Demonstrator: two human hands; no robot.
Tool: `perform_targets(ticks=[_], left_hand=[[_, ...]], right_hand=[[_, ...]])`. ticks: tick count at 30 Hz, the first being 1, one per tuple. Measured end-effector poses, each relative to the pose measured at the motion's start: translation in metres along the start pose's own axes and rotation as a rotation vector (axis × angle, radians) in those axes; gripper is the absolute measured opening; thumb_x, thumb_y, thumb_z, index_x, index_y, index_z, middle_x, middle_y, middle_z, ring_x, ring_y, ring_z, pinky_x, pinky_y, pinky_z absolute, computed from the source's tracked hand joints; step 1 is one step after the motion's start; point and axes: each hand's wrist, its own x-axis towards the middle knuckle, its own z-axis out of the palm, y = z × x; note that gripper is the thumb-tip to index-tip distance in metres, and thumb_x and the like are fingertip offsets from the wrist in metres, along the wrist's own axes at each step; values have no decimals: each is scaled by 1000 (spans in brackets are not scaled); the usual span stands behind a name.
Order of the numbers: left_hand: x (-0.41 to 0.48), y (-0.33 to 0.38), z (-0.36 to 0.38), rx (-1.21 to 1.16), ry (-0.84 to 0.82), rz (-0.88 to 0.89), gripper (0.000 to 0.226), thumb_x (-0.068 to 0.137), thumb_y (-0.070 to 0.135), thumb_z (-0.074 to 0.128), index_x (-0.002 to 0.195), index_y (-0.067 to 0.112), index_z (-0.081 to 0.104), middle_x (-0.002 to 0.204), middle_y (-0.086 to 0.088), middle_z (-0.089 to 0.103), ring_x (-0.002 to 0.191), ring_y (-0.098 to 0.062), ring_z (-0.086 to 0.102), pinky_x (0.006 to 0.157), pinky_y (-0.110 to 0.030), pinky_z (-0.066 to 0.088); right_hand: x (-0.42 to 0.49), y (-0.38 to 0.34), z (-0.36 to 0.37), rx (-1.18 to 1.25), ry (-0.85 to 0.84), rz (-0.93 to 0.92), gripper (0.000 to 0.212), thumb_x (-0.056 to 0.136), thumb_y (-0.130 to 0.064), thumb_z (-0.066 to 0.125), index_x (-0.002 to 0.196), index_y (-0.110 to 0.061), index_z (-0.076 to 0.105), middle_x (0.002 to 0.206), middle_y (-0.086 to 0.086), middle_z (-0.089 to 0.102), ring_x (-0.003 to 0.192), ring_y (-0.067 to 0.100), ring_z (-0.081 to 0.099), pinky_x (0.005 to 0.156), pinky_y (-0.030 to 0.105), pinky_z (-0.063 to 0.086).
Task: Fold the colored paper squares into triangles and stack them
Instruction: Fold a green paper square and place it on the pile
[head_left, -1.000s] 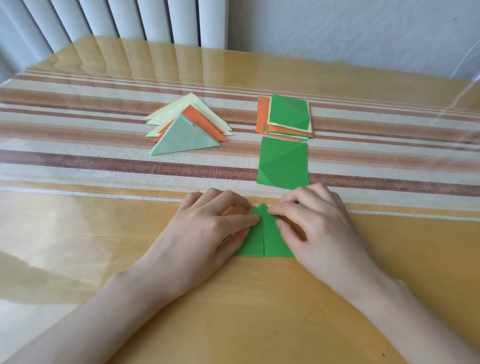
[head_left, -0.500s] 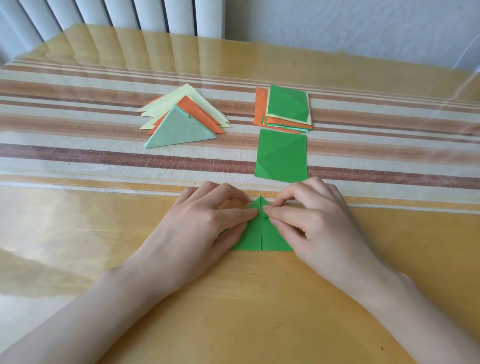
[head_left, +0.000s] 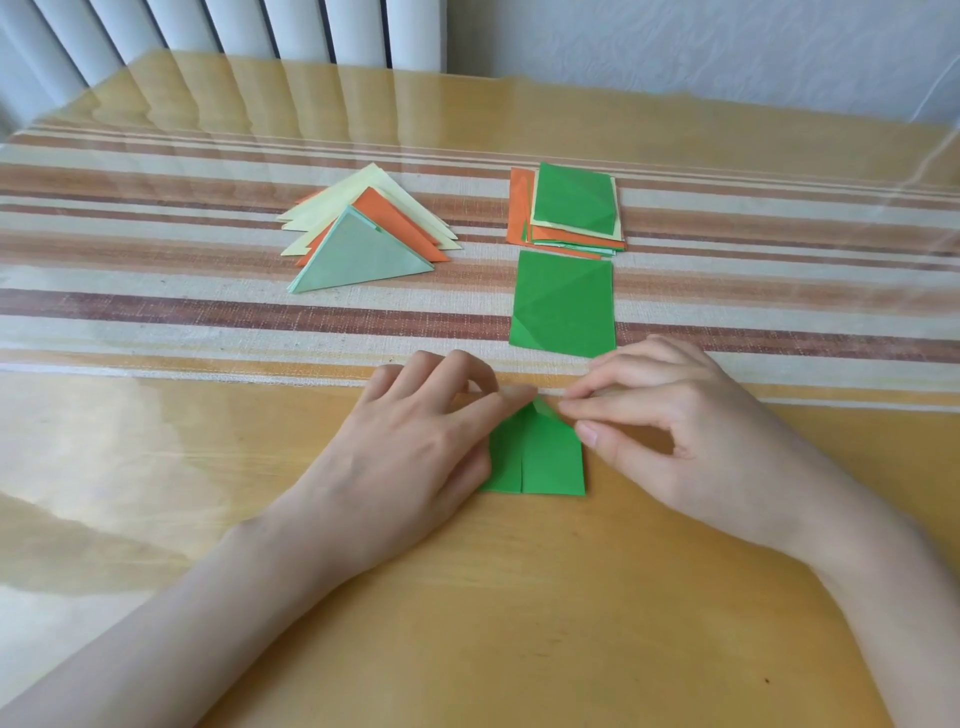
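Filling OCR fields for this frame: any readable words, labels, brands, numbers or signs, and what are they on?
None: no text, label, brand, number or sign shows anywhere in the head view.
The folded green paper, loose green square, stack of squares and pile of triangles are plain coloured sheets with creases only.
The striped cloth carries stripes, no print.

Bright, soft daylight, apparently from the left, glares off the glossy table (head_left: 519, 597); wide-angle edges bow slightly
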Motion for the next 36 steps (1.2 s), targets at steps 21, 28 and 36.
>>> perform_targets(ticks=[21, 28, 36], left_hand=[[0, 11, -1, 182, 22, 45, 48, 86, 27, 36, 127, 20, 61, 102, -6, 60, 83, -29, 55, 65, -38, 49], [1, 17, 2, 190, 84, 7, 44, 85, 23, 37, 114, 17, 69, 95, -7, 63, 79, -31, 59, 62, -39, 51], [-2, 13, 4, 35, 102, -67, 46, 94, 35, 35, 130, 17, 57, 104, -1, 58, 87, -26, 54, 72, -36, 46]], right_hand=[[-23, -15, 25, -88, 201, 38, 36, 93, -35, 45, 107, -16, 73, 114, -4, 68, 107, 14, 58, 110, 41, 25], [-21, -13, 31, -246, 257, -33, 36, 93, -32, 45, 101, -13, 75, 104, 0, 68, 99, 18, 54, 109, 43, 25], [-15, -23, 32, 152, 398, 329, 14, 84, -32, 69, 87, -20, 75, 94, -5, 61, 97, 12, 43, 88, 16, 33]])
